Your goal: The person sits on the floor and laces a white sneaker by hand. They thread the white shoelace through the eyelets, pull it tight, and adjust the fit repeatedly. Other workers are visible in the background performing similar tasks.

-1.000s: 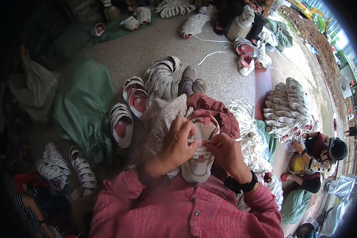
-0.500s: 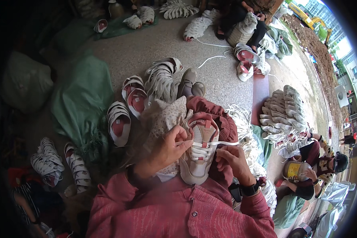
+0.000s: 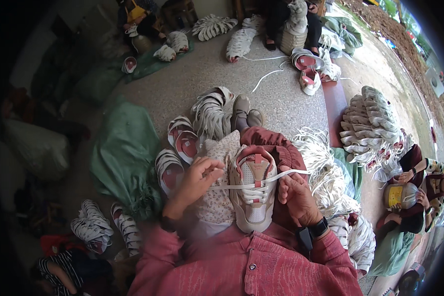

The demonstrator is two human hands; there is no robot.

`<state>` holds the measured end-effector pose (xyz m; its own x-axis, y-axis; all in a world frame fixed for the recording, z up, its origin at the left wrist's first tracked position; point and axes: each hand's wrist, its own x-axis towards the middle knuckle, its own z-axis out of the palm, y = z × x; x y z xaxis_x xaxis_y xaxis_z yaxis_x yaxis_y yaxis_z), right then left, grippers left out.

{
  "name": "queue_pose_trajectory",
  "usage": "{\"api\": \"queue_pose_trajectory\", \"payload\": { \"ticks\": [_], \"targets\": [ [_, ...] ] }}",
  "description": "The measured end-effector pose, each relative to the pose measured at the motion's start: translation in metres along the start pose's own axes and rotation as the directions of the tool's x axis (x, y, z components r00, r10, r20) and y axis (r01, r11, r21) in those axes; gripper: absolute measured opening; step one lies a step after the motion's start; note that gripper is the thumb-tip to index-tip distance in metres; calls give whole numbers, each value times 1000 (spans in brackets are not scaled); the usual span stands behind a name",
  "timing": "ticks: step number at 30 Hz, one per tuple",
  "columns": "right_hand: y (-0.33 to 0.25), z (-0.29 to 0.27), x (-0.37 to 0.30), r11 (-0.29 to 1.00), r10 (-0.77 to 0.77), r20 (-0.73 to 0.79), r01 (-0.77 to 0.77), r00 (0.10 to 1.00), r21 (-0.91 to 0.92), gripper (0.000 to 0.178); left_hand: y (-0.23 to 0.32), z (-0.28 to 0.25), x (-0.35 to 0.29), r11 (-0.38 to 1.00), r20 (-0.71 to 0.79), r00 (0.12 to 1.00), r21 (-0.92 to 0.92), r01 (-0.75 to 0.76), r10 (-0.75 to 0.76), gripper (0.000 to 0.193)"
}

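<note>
A beige and white sneaker [image 3: 253, 217] with a dusty-red lining lies on my lap, toe toward me. White shoelace [image 3: 256, 193] crosses its tongue through several eyelets. To the left of the shoe, my left hand [image 3: 193, 181] has its fingers curled, and one lace length [image 3: 227, 187] runs straight into it; the exact grip is partly hidden. Close by the shoe's right side, my right hand [image 3: 299, 197] pinches the other lace length [image 3: 293, 172] between thumb and fingers, with its loose end beyond. A flower-patterned cloth [image 3: 217, 207] lies under my left hand.
Bundles of white laces [image 3: 315, 158] lie to my right, near stacked shoe uppers [image 3: 370, 121]. More uppers [image 3: 182, 140] and a green sack [image 3: 126, 153] are to my left. A person with a yellow-labelled jar [image 3: 399, 196] sits at the right; others sit at the back.
My left hand has moved left from the shoe, drawing a lace length out sideways. My right hand has come up to the right lace. The head view has shifted.
</note>
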<state>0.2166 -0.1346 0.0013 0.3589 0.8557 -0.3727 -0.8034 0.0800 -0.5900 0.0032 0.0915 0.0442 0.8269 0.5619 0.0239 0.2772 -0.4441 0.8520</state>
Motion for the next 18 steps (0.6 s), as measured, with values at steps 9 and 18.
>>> {"api": "queue_pose_trajectory", "payload": {
  "ticks": [9,18],
  "targets": [
    [-4,-10,10,998,-63,39,63,997,-12,25,9,43,68,964,355,930,-197,178,-99,22],
    [-6,-19,10,982,-116,-35,109,993,-156,29,-6,45,56,802,268,945,-513,307,-190,22]
  ]
}}
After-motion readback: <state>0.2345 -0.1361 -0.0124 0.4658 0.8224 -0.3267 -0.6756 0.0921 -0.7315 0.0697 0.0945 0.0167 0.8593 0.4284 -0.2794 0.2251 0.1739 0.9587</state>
